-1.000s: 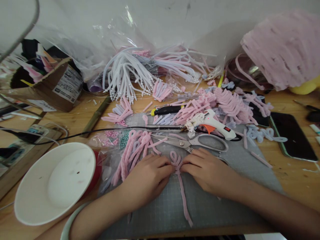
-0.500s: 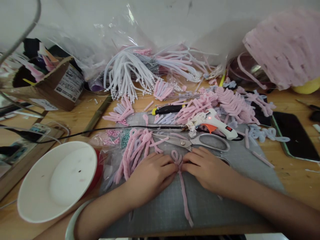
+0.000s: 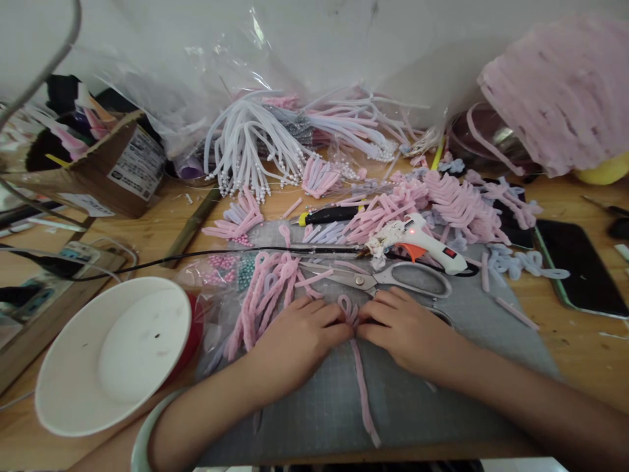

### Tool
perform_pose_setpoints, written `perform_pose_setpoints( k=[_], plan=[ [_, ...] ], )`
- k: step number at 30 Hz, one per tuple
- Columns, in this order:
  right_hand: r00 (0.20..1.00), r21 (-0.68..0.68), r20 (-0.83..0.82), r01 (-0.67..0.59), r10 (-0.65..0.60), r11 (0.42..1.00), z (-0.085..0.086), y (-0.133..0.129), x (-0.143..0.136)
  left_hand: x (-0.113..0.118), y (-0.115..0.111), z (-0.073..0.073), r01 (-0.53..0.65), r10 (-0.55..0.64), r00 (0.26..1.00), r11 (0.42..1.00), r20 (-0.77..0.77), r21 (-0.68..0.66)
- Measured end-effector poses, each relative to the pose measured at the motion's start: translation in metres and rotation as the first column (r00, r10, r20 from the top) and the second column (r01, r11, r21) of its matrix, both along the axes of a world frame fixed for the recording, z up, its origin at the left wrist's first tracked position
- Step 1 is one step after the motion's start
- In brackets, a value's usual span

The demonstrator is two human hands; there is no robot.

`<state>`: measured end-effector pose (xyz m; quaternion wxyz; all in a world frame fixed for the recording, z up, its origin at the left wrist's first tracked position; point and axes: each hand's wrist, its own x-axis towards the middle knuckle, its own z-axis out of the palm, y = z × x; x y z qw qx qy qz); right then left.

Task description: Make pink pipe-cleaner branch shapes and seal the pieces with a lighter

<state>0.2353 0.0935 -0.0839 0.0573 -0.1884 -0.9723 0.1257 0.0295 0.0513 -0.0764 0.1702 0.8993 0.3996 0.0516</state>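
Between my two hands lies a looped pink pipe cleaner [image 3: 362,387], its small loops at the top and its long tail trailing toward the mat's front edge. My left hand [image 3: 309,334] pinches it from the left side, fingers closed. From the right, my right hand [image 3: 405,328] grips it with fingertips pressed together. The fingertips hide the part where the loops meet the tail. Just beyond my right hand are grey-handled scissors [image 3: 417,280]. More looped pink pipe cleaners [image 3: 250,311] lie beside my left hand.
A white glue gun [image 3: 432,246] with a lit red light rests behind the scissors on the grey cutting mat [image 3: 472,406]. At left stands a white bowl [image 3: 63,380]. A phone [image 3: 580,265] lies right. Pipe cleaner bundles [image 3: 250,141] and a cardboard box [image 3: 93,174] stand behind.
Both hands stay at nearly the same spot on the pink pipe cleaner. My left fingers have closed in slightly toward the right hand.
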Motion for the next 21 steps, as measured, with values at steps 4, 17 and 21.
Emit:
perform_pose_setpoints(
  k=[4, 17, 21],
  plan=[
    [0.997, -0.025, -0.063, 0.053, -0.054, 0.998, 0.002, 0.0, 0.003, -0.002, -0.001, 0.001, -0.063, 0.072, 0.994, 0.993, 0.086, -0.099],
    [0.994, -0.011, -0.078, 0.07, -0.071, 0.997, 0.01, 0.002, 0.009, -0.006, -0.001, 0.013, -0.088, 0.095, 0.99, 0.993, 0.107, -0.074],
    [0.995, 0.011, -0.073, 0.064, -0.064, 0.998, 0.004, 0.0, 0.005, -0.003, -0.003, 0.008, -0.101, 0.108, 0.988, 0.993, 0.114, -0.064]
  ],
)
